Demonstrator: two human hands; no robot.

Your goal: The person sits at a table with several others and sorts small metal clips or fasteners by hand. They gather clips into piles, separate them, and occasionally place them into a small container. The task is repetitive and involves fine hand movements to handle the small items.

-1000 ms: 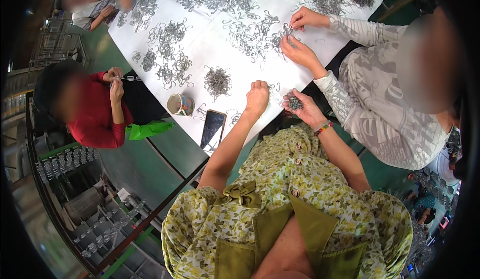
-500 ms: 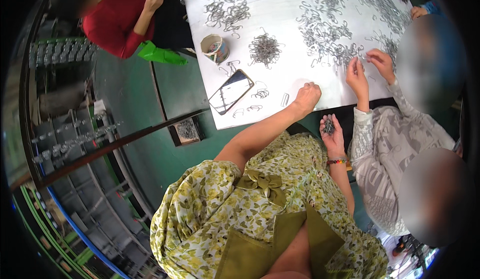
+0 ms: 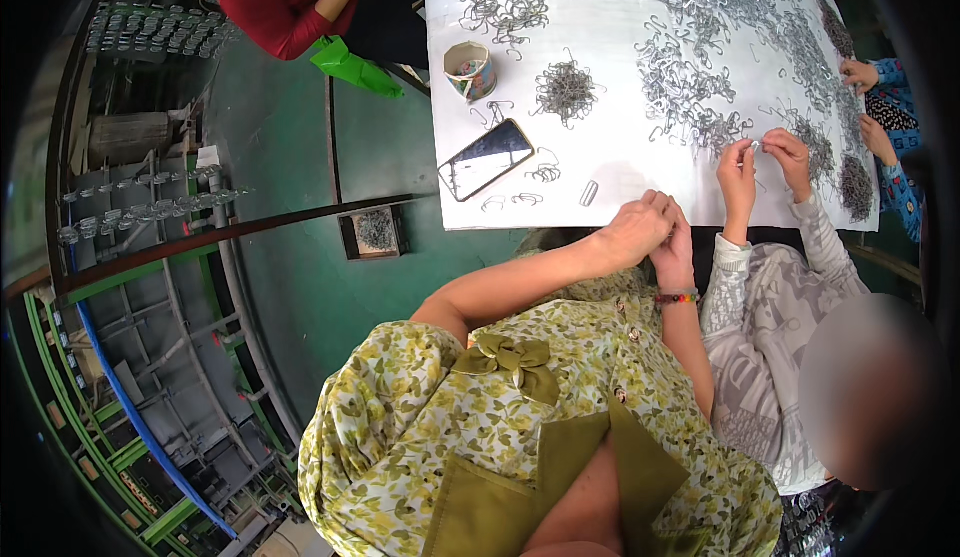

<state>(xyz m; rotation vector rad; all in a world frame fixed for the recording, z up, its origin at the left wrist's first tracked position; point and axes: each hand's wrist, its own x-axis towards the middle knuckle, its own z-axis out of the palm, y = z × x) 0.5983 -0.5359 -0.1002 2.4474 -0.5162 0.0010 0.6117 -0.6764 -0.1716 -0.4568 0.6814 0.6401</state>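
Note:
Just off the table's near edge, my two hands meet. The fingers of my left hand point(image 3: 638, 232) are bent and pinched together over my right hand point(image 3: 679, 253), and what they hold, if anything, is hidden. My right hand, with a beaded bracelet point(image 3: 677, 298) at its wrist, is curled; the bunch of metal hooks seen in its palm a moment earlier is now covered. Nearby on the white tabletop point(image 3: 610, 142) lie a small metal clip-like piece point(image 3: 589, 193), a few loose hooks point(image 3: 545, 172) and a round heap of hooks point(image 3: 567, 93).
A phone point(image 3: 487, 160) and a paper cup-like tub point(image 3: 470, 72) are at the table's left. Large heaps of hooks point(image 3: 690, 87) spread over the far side. A co-worker's hands point(image 3: 765, 162) work close on my right. Below the table's left stands a box of hooks point(image 3: 375, 232).
My left hand has come back from the tabletop to my right hand, and the two now touch. The view has shifted, so the table sits further right.

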